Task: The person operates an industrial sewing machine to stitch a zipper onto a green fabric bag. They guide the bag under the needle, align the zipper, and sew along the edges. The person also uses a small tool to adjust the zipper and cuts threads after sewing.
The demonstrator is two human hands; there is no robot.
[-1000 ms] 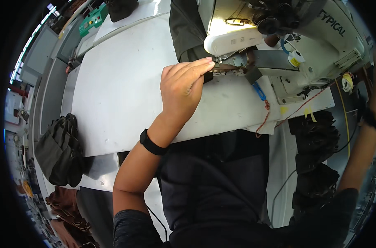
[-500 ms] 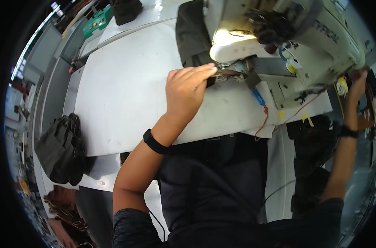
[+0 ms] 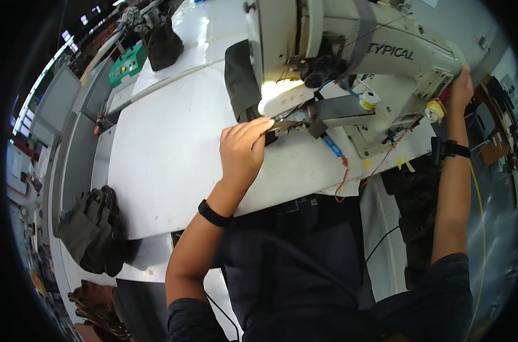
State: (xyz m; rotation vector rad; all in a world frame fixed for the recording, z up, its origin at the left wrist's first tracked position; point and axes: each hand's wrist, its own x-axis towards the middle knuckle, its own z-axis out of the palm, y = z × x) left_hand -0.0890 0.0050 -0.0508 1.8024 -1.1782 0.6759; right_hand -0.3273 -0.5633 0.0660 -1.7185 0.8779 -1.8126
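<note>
A large cream sewing machine point(image 3: 378, 45) stands over the white table, its lamp lit beside the needle area. My left hand point(image 3: 242, 151) is closed at the near edge of a dark grey-green fabric piece point(image 3: 240, 80), thumb and fingers together by the presser foot. The piece runs back behind the machine head; its part under the foot is mostly hidden. At the machine's right end, my right hand point(image 3: 460, 91) curves round the handwheel point(image 3: 453, 56), its fingers partly hidden. Blue thread snips point(image 3: 332, 146) on a red cord lie just right of the stitching area.
Dark bags point(image 3: 93, 231) hang over the table's left edge, with brown pieces point(image 3: 99, 308) below. Another dark bag point(image 3: 163, 45) and a green box point(image 3: 127, 65) stand at the far left. More dark pieces point(image 3: 415, 199) lie below right. A yellow thread spool point(image 3: 434, 111) sits near my right wrist.
My view has shifted, so the machine sits lower and further left. My right hand has come up from beside the machine onto its right end. My left hand stays at the fabric.
</note>
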